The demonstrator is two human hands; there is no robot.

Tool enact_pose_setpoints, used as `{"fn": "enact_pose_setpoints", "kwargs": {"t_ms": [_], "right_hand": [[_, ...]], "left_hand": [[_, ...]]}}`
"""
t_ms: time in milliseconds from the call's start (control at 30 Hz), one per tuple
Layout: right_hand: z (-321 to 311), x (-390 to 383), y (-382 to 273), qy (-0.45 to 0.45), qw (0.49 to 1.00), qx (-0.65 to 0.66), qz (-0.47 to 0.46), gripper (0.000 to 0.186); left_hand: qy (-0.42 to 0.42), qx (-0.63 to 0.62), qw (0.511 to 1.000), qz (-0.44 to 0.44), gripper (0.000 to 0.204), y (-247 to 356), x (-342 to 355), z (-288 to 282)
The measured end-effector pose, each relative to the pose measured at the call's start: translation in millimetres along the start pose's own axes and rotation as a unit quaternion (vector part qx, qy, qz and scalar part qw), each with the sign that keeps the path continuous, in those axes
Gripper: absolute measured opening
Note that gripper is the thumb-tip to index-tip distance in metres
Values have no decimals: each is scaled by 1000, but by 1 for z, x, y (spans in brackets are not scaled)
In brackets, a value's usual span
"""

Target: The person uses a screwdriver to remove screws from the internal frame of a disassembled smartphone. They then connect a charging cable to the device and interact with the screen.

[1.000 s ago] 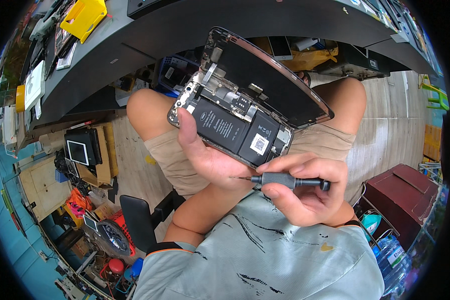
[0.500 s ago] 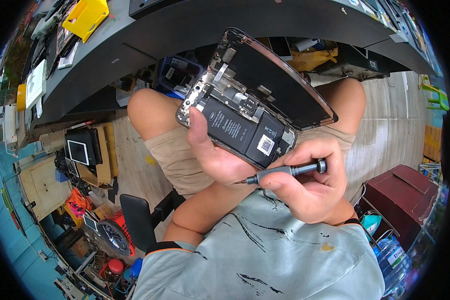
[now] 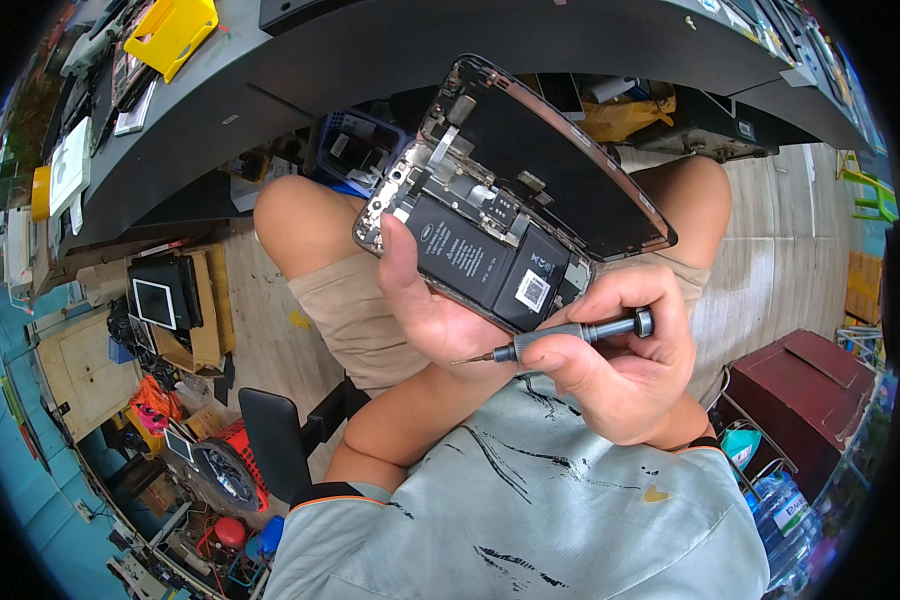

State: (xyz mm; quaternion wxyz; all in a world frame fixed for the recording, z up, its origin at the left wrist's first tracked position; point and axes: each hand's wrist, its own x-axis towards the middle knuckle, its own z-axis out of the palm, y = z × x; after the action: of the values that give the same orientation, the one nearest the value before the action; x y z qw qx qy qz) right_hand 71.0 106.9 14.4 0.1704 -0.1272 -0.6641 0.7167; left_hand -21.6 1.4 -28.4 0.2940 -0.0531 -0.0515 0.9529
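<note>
An opened smartphone body [image 3: 470,250] rests tilted in my left hand [image 3: 420,310], thumb along its lower-left side, showing the black battery, metal shields and circuitry. The phone's display assembly [image 3: 560,170] is lifted at an angle toward the back right, black inner face showing, flex cables at its left end. My right hand [image 3: 620,370] grips a small dark metal screwdriver [image 3: 570,335] with knurled barrel just below the phone; its thin bit points left, over my left palm. Both hands are above my lap.
A grey desk [image 3: 470,30] arcs across the top, with a yellow holder [image 3: 170,30] and clutter. Beneath are a plastic basket [image 3: 355,150] and other items. A black armrest [image 3: 270,440] and boxes [image 3: 190,340] are at left; a maroon case [image 3: 790,380] and water jug [image 3: 785,520] at right.
My left hand and the phone have shifted slightly rightward. The screwdriver's handle end has risen, tilting the tool a little, while my right hand stays closed round it.
</note>
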Motion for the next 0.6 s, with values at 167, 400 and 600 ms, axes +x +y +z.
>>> {"fn": "enact_pose_setpoints", "kwargs": {"t_ms": [167,400,600], "right_hand": [[1,-2,-1,9,1000,11,11,49],[-2,-2,2,1,1000,15,5,50],[-6,-8,11,-3,999,-5,-41,53]], "left_hand": [[0,-13,1000,-6,98,-1,-2,3],[12,14,1000,12,94,-3,-5,2],[34,31,999,16,94,-1,-7,-1]]}}
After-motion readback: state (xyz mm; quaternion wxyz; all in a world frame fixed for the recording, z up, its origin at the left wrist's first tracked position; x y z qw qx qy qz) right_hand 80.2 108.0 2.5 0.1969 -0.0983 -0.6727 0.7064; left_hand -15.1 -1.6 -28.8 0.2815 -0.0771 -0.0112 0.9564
